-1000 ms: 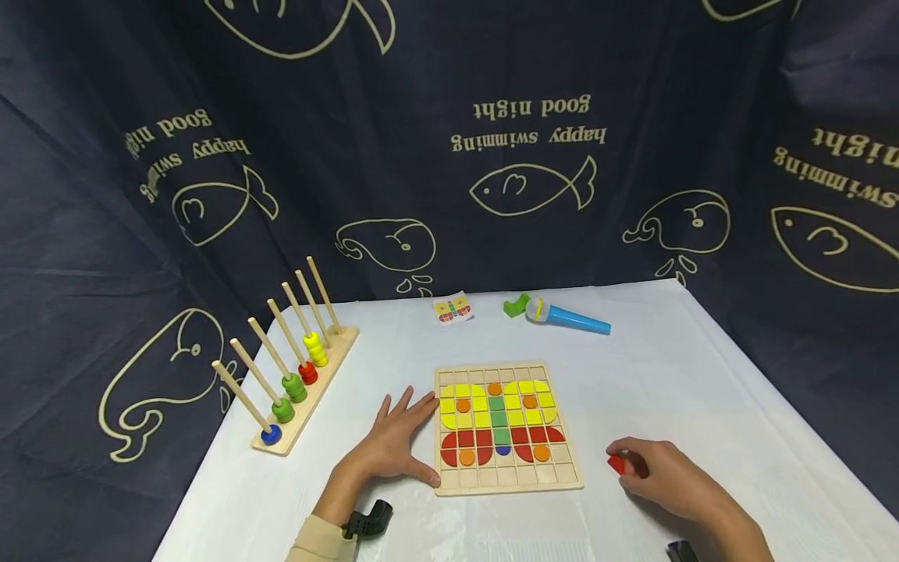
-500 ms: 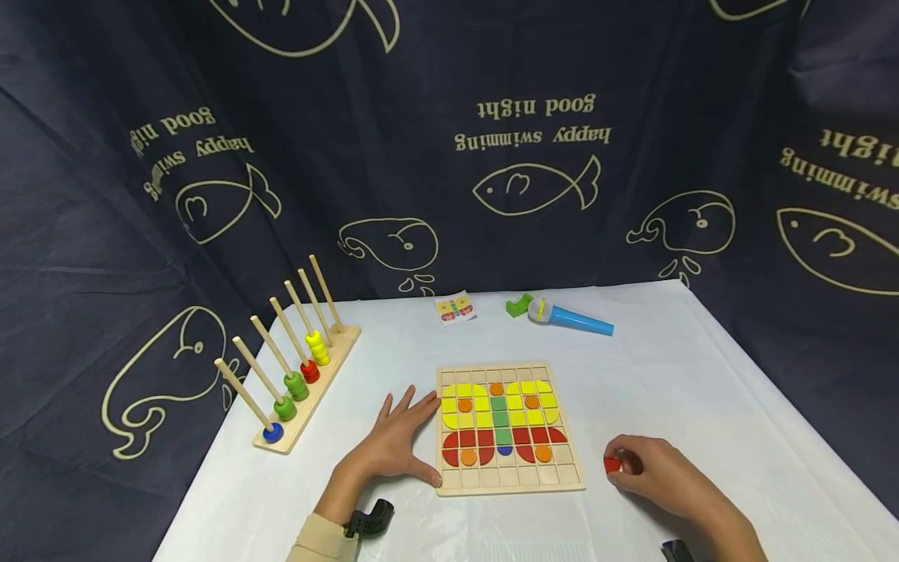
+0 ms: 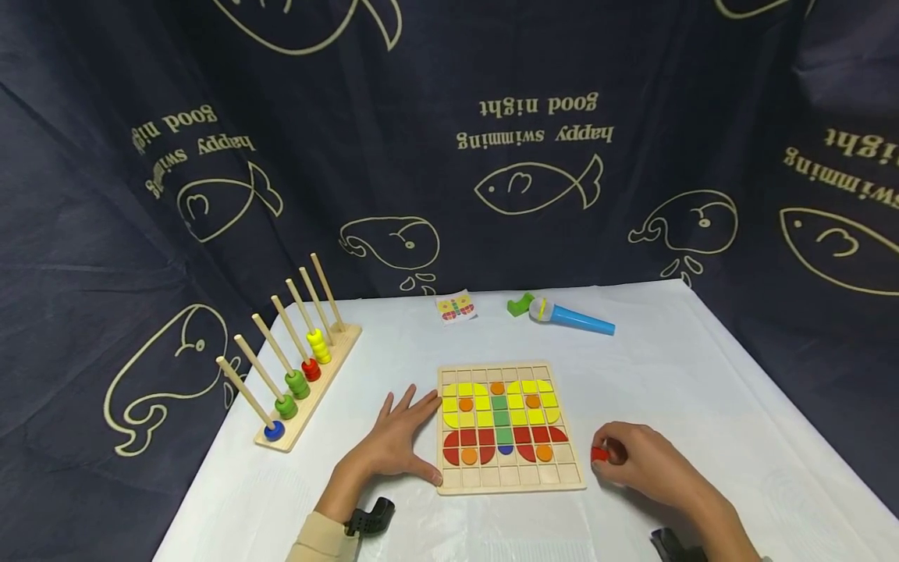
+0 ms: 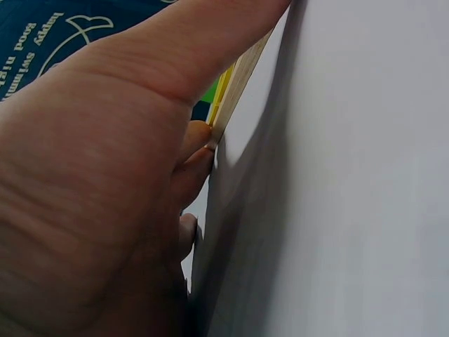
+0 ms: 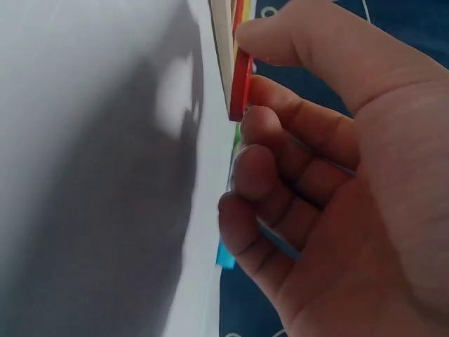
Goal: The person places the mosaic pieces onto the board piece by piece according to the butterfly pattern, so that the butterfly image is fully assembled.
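A square wooden grid board (image 3: 506,478) lies on the white table, with yellow, red, green, orange and blue flat pieces set in it as a butterfly pattern. My left hand (image 3: 396,441) is spread along the board's left edge, fingertips and thumb right at the frame. In the left wrist view the left thumb reaches up beside the board's edge (image 4: 242,74). Just right of the board, my right hand (image 3: 642,460) pinches a small red tile (image 3: 599,453) between thumb and forefinger. The right wrist view shows this red tile (image 5: 240,90) edge-on, the other fingers loosely curled below it.
To the left stands a wooden peg rack (image 3: 309,390) with coloured rings on upright pegs. At the back lie a small butterfly picture card (image 3: 456,307), a green block (image 3: 520,304) and a blue toy microphone (image 3: 580,319). A dark printed cloth (image 3: 534,234) hangs behind the table.
My right hand has moved left and slightly away from me, toward the board, carrying the red tile, which has turned in the fingers. The left hand has stayed at the board's edge.
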`<state>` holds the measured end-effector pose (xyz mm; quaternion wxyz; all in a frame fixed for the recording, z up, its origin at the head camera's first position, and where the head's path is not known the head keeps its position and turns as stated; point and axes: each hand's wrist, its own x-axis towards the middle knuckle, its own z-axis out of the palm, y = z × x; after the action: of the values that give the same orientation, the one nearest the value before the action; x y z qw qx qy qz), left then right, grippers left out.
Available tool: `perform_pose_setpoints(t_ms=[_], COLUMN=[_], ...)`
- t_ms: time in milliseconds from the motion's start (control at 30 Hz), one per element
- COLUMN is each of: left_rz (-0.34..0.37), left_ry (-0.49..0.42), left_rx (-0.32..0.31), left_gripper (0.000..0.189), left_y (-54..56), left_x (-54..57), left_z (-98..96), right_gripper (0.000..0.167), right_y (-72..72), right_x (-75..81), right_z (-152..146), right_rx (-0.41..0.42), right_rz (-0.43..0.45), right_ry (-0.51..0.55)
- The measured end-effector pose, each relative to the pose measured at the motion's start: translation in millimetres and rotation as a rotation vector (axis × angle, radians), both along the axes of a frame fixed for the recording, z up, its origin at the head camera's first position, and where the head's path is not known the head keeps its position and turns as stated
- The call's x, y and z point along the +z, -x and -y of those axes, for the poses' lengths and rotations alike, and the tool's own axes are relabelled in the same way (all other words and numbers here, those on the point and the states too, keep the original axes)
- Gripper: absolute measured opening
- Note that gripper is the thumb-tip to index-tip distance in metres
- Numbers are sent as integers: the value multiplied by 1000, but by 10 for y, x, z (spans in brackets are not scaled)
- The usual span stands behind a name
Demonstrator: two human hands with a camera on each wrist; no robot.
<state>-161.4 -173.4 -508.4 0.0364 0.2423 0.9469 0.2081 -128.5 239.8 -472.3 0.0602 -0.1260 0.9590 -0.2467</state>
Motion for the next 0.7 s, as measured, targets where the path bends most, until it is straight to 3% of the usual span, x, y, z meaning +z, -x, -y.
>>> perform_pose_setpoints(t_ms=[300,700], left_rz=[9,7], left_ry=[-9,1], left_rx=[-1,-10], left_gripper=[133,133], left_y=[-20,31], left_x=[-23,-16], left_z=[15,-2], right_gripper=[21,21], right_y=[60,88], right_x=[-15,-30], right_z=[224,349], right_rx=[90,138], right_rz=[-32,-68], right_ry=[20,-8])
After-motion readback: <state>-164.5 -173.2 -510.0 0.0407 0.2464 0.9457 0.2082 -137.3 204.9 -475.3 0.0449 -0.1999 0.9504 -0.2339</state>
